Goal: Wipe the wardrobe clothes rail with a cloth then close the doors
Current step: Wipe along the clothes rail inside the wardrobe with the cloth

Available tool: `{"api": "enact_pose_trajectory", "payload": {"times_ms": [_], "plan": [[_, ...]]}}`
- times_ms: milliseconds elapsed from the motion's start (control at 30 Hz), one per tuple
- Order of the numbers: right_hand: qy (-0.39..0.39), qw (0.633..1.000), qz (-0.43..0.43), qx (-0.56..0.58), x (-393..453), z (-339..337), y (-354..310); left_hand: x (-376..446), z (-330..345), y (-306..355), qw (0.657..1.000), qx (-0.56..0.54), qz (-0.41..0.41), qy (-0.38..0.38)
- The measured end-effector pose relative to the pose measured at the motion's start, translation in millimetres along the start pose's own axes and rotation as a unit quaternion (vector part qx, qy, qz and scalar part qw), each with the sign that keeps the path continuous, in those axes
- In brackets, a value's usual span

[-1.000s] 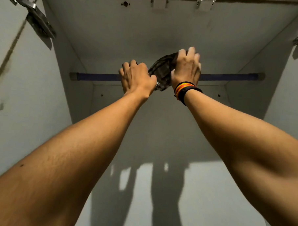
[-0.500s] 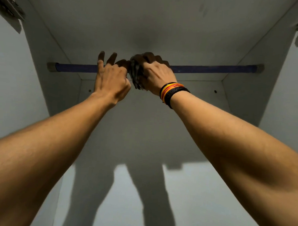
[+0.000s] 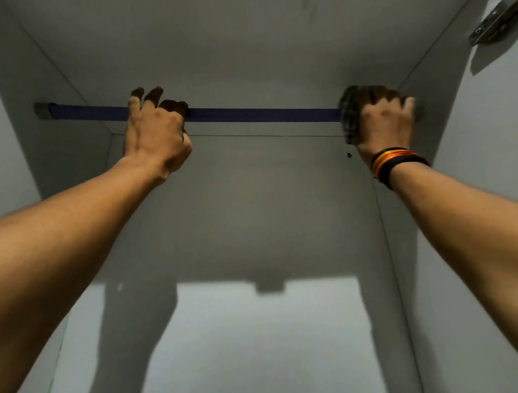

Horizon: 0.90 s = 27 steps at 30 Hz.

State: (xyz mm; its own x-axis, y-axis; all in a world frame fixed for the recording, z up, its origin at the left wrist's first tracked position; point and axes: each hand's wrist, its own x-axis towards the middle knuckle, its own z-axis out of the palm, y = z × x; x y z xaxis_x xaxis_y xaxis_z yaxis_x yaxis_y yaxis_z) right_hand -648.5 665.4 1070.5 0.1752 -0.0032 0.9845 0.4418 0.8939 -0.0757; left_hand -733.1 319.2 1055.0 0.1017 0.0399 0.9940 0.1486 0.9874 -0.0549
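Observation:
A dark blue clothes rail [image 3: 261, 114] runs across the top of the white wardrobe, from a grey socket at the left wall to the right wall. My left hand [image 3: 155, 132] rests on the rail left of its middle, two fingers curled over it and two lifted. My right hand [image 3: 382, 121], with striped bands on the wrist, is wrapped around the rail's right end with a dark checked cloth [image 3: 349, 114] bunched under the palm. The rail's right socket is mostly hidden behind this hand.
The wardrobe's top panel [image 3: 243, 47] sits just above the rail. Its side walls stand close at left [image 3: 61, 146] and right [image 3: 429, 70]. A metal door hinge [image 3: 496, 24] shows at the upper right. Shadows of my arms fall on the back panel [image 3: 251, 211].
My right hand has slid the cloth along the rail from the middle to the right end. My left hand stays on the rail left of the middle.

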Motion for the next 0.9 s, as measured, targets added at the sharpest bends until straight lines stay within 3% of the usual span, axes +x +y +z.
{"api": "enact_pose_trajectory", "payload": {"times_ms": [133, 367, 667, 800, 900], "plan": [[-0.046, 0.994, 0.04, -0.085, 7, 4, 42, -3, 1, 5, 1.0, -0.02, -0.021, 0.004], [-0.048, 0.993, 0.103, 0.027, 7, 1, 16, -3, -8, -6, 0.999, -0.01, -0.002, -0.036], [-0.035, 0.977, -0.063, 0.202, -6, -42, -148, 5, -15, -19, 0.993, -0.024, 0.027, -0.11], [-0.043, 0.961, -0.077, 0.263, -6, -57, -215, 8, -19, -27, 0.988, -0.015, 0.051, -0.143], [-0.063, 0.955, -0.063, 0.284, -2, -63, -223, -1, -23, -20, 0.991, -0.072, 0.06, -0.097]]}}
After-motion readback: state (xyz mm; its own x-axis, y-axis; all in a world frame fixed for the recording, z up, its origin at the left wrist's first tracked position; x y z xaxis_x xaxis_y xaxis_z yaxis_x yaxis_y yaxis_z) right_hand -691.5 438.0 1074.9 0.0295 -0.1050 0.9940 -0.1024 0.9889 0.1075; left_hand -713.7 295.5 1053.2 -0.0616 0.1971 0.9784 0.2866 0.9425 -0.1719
